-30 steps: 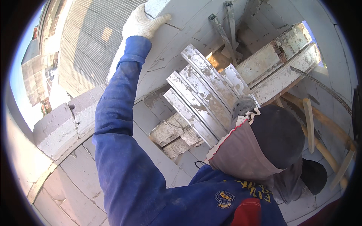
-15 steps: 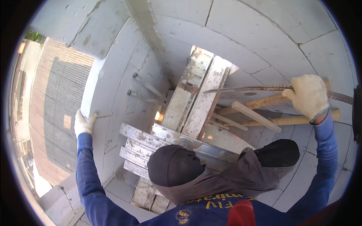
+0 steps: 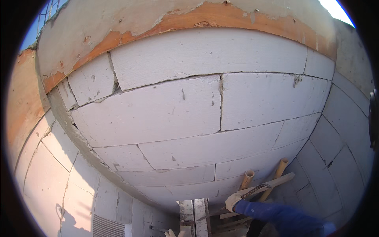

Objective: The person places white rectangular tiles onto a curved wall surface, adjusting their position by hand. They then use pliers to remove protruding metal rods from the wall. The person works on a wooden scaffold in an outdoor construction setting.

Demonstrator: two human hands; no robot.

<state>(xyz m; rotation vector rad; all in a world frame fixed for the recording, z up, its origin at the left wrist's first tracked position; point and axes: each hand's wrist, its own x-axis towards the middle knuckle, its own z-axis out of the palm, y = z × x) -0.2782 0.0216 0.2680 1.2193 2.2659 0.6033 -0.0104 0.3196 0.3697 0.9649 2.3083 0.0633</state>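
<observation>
Filling most of the head view is a wall of large pale grey blocks, laid in staggered courses with thin, partly cracked joints. Above the top course runs a rough concrete beam with an orange, flaking band along its lower edge. A second block wall turns off at the lower left, lit by sun and carrying a dark shadow near the bottom, with a ribbed grey panel at its foot. More blockwork closes the right side, and a sliver of blue sky shows at the upper left corner.

Low in the picture, the right hand, in a pale work glove on a blue sleeve, is closed around a thin, dark ribbed steel bar that slants up to the right. Just behind it stand two tan tubes and a flat wooden slat; grey planks lie beside them toward the middle. Only the gloved fingertips of the left hand peek in at the bottom edge, so whether it is open or gripping cannot be told.

Half a second earlier the view pointed down at the planks, the person's dark head covering and both outstretched arms; now it has swung up to the wall, and the right hand has kept its grip on the bar.
</observation>
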